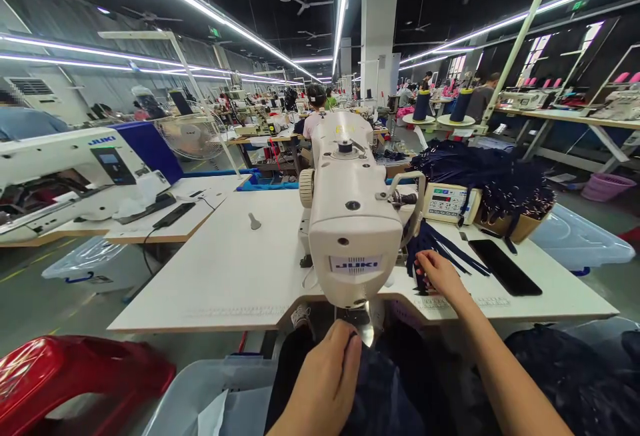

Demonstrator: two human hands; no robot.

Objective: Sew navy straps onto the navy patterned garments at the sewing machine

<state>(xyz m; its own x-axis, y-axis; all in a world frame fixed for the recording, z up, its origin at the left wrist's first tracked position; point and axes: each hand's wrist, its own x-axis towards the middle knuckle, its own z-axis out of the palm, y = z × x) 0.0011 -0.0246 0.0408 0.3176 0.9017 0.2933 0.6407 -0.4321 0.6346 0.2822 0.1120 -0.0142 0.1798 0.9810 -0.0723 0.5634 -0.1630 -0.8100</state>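
Head view shows the left hand (327, 376) pinching navy fabric (381, 389) before the front edge of the bench (215, 266), the right hand (443, 277) narrowed, grip unclear, at navy straps (433, 239) near that edge, likely light, limp, best pinched by an end.

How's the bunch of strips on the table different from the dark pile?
The bunch lies low on the table; the pile is heaped high. The bunch is small; the pile, much bigger. The bunch is at the right hand; the pile is farther off. Both look dark blue.
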